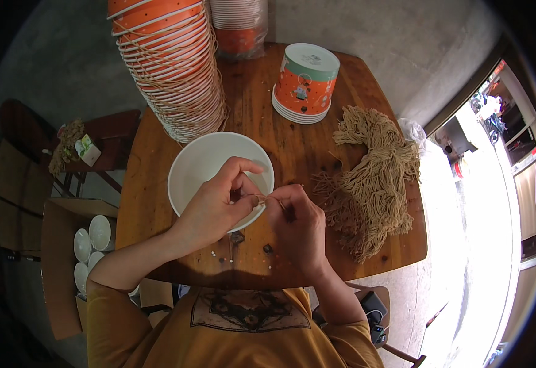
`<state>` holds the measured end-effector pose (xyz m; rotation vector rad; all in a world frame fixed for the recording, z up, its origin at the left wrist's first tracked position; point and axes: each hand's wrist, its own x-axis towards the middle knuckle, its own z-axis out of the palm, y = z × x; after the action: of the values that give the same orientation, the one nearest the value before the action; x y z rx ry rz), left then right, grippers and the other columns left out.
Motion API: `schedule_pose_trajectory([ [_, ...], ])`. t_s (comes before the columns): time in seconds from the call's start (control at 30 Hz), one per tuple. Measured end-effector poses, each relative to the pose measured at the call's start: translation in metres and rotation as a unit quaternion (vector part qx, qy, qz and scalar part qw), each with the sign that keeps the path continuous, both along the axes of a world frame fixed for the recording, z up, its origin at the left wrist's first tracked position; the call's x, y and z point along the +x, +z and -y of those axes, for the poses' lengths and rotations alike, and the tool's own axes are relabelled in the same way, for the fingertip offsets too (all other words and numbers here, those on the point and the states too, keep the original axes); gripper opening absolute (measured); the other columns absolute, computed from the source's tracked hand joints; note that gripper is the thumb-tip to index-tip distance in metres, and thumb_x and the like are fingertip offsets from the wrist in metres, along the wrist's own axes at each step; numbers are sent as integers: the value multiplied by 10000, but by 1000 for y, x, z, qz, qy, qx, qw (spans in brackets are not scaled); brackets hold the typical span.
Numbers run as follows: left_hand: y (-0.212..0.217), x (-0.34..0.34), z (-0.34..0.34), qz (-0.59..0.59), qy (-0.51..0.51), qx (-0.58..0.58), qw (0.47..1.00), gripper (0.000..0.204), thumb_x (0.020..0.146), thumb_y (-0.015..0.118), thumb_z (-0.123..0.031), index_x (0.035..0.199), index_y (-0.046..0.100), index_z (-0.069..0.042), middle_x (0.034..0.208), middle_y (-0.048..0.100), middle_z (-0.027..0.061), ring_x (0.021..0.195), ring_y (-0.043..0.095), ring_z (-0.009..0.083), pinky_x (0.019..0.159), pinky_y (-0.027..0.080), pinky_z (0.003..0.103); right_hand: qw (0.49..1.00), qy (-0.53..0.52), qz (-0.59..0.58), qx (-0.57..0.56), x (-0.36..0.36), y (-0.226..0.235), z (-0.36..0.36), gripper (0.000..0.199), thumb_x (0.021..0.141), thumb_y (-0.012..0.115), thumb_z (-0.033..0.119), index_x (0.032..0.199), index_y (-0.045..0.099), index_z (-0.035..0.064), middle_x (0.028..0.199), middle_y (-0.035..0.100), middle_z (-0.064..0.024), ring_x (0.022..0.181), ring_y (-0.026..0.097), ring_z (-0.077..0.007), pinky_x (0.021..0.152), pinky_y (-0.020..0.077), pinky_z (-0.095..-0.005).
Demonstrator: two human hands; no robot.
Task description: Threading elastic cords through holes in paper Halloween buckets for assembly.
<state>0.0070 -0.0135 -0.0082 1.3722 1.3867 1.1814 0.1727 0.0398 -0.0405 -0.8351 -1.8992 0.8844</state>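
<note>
Upright on the wooden table (249,116) in front of me stands a white paper bucket (189,165), its inside facing up. My left hand (215,199) is over its near right rim, with thumb and finger pinched on a thin tan cord (263,199). Just outside that rim, my right hand (298,224) has its fingers closed on the same cord, close to the left fingertips. How the cord is looped is too small to tell. A large bundle of tan cords (385,178) lies on the table to the right of my right hand.
Behind the bucket rises a tall stack of orange buckets (166,70) with cords hanging round it. Further back are plastic-wrapped buckets (238,27); upside-down nested buckets (308,86) stand at right. A cardboard box (59,270) holding white containers sits lower left, beyond the table edge.
</note>
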Motion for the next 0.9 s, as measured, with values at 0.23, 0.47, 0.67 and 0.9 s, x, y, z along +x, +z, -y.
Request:
schedule_pose_trajectory([
  [0.23,0,-2,-2,32,-4,-32,999,403,906,574,32,1285,456,-37,856,615,34,810,587,77,764,462,235,1000,-2,19,-3,2,2,1,149,851,697,76,912,562,91,670,586,-54,525,561,-163,521,473,-291],
  [0.47,5,-5,-5,36,-15,-76,996,453,926,585,19,1344,421,-40,925,666,63,874,610,82,821,464,234,984,-26,52,171,5,-4,-7,200,797,720,71,943,598,135,743,515,-27,646,583,-224,520,488,-347],
  [0.67,9,-2,-6,60,-1,-81,995,441,911,603,6,1318,437,-31,840,645,33,808,600,73,765,462,227,970,71,120,200,22,11,-14,357,732,706,96,1068,593,130,865,465,-72,792,552,-294,615,494,-393],
  [0.9,6,1,-6,65,2,-81,995,473,896,615,-2,1327,423,-38,822,630,25,790,591,71,747,467,234,959,35,122,253,16,29,-11,211,745,688,42,938,637,113,779,512,-48,705,579,-258,586,512,-384],
])
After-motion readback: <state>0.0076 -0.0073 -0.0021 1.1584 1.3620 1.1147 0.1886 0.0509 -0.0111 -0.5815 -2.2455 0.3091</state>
